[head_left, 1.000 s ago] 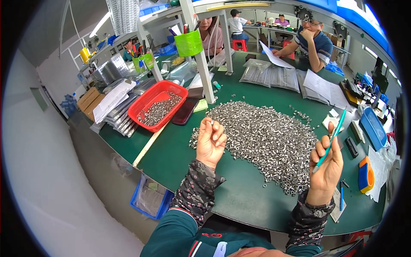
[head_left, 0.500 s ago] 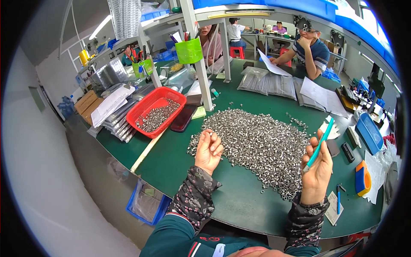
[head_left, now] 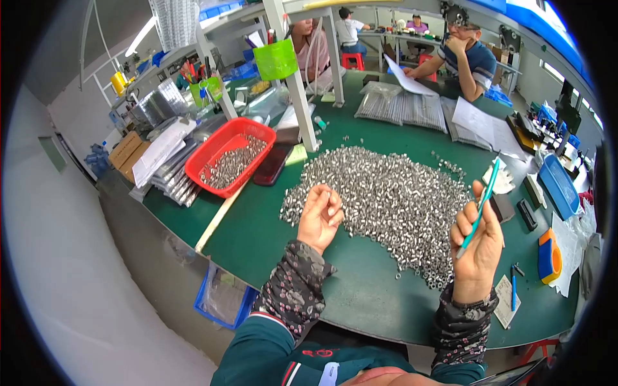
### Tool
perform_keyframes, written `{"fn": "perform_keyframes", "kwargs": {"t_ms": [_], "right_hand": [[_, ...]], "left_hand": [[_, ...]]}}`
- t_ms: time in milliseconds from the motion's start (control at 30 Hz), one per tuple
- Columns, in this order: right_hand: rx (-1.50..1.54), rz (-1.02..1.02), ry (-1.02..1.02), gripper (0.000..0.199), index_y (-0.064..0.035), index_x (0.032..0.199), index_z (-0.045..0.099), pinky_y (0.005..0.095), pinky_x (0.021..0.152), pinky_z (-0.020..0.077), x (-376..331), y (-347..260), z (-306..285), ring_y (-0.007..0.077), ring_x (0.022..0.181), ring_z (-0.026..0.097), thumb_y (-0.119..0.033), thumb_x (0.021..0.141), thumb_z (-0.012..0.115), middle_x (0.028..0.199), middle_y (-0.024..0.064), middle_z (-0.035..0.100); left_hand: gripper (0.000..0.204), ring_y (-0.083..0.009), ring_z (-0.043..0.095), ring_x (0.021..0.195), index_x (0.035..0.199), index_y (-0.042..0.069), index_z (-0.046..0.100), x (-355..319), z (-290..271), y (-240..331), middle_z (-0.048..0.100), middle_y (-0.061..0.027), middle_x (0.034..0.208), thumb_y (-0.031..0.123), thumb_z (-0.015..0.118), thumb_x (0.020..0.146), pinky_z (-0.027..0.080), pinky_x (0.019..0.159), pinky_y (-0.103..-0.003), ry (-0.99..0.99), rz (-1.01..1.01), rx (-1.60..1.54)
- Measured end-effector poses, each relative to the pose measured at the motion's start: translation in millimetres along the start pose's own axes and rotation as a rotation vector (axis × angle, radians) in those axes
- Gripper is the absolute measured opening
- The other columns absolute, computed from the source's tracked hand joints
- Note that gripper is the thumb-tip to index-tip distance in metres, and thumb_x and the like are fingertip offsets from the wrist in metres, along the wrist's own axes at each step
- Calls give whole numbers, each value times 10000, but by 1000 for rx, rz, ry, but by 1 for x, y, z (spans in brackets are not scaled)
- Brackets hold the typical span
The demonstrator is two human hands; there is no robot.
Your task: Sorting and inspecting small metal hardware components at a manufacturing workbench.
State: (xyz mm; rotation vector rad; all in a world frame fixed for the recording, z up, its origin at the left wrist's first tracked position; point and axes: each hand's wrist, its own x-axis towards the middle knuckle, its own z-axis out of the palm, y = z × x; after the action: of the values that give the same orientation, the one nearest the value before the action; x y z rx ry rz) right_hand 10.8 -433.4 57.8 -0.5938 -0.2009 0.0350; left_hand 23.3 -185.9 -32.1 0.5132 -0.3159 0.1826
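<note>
Left hand near left side of silver metal-ring heap; fingers curled, any contents hidden. Right hand right of heap, fingers gripping slim teal pen-like tool.

Dark teal top, white-and-red stripe trim at the left sleeve hem, small red emblem on front, pale patch near it. Black floral sleeve covers, grey/pink print, on both forearms. Left hand and right hand bare.
</note>
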Motion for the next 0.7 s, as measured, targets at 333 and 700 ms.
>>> {"fn": "perform_keyframes", "kwargs": {"t_ms": [333,700], "right_hand": [[-17,63,30,269,-63,1053,415,201,382,313,-8,7,-1,76,473,375,-217,832,410,606,-5,398],[-40,89,-5,272,-57,1056,404,203,383,310,-2,10,-2,79,473,375,-206,828,412,604,5,399]], "left_hand": [[46,-75,353,551,862,110,465,-9,-3,-8,437,-25,677,118,458,817,295,435,-174,13,-24,80],[53,-68,342,534,870,108,464,-3,-4,-15,431,-19,643,114,459,817,290,427,-171,42,-89,92]]}}
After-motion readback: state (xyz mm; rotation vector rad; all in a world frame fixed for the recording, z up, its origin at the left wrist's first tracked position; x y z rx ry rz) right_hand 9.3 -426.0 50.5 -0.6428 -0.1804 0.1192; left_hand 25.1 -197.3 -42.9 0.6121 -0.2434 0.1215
